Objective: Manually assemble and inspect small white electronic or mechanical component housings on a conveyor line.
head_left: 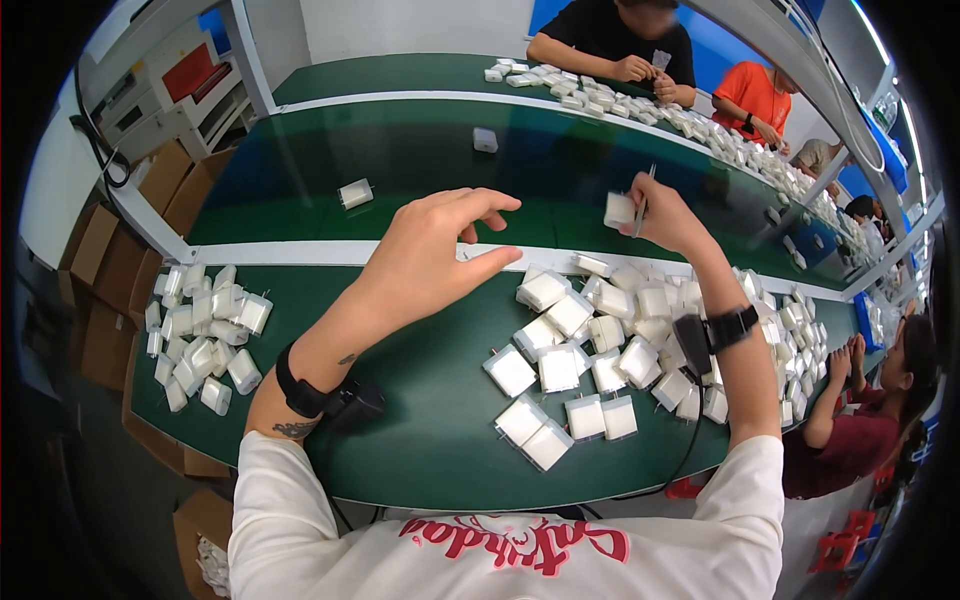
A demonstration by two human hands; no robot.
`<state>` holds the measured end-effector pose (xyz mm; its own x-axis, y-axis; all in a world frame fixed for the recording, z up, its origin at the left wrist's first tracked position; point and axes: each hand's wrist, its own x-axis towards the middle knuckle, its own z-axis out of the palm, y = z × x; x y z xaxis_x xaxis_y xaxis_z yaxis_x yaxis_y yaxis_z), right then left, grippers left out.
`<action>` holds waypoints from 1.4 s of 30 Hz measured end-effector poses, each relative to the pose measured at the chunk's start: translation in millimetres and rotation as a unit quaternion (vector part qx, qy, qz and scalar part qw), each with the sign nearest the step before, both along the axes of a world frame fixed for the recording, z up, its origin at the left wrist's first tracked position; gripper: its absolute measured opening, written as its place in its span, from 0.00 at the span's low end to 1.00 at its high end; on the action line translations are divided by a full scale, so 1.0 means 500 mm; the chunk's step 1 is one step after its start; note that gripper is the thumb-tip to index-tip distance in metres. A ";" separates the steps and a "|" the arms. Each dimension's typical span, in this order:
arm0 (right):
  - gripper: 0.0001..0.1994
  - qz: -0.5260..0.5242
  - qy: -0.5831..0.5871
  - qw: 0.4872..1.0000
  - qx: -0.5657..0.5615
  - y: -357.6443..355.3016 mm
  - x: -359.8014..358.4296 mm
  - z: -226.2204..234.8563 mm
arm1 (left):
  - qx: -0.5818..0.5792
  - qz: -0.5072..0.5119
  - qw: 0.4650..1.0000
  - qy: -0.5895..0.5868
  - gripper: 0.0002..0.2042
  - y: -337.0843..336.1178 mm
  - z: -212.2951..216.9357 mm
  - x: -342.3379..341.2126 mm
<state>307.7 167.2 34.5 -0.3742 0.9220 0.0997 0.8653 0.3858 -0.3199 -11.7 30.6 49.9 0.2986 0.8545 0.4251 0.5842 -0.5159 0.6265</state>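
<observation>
a white charger [619, 209] is being held over the green belt [430, 160] by the right hand [668, 215], pinched at the fingertips, with a thin metal tool, seemingly tweezers [643, 203], being gripped in the same hand. the step in hand is judged to be the passing of a finished charger from the bench onto the belt; the next move is judged to call for the fingers being loosened around the charger while the tweezers are being kept. the right arm is being stretched forward and up, wrist bent slightly, a black band [728, 328] being worn on the forearm. the left hand [437, 255] is being held above the white rail [300, 253] with nothing in it, fingers spread wide and thumb pointing right. a pile of chargers [600, 340] is lying on the bench [420, 440] under the right forearm, and a smaller heap [200, 335] is lying well apart at the left. two lone chargers [355, 193] are riding on the belt.
</observation>
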 end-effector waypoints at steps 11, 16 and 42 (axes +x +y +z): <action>0.24 0.248 0.264 0.905 0.225 -0.295 -0.166 0.078 | 0.169 -0.106 0.980 -0.021 0.31 -0.041 0.019 0.018; 0.23 0.269 0.252 0.888 0.274 -0.287 -0.149 0.079 | 0.177 -0.109 0.977 -0.039 0.31 -0.046 0.023 0.030; 0.20 0.222 0.485 0.845 0.021 -0.288 -0.163 0.042 | -0.026 -0.130 0.986 -0.102 0.39 -0.057 0.029 0.027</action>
<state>226.4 23.0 55.4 -0.4057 0.7007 0.5869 -0.0299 0.6316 -0.7747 2.0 2.3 64.1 0.4232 0.7829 0.4561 0.2961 -0.5952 0.7470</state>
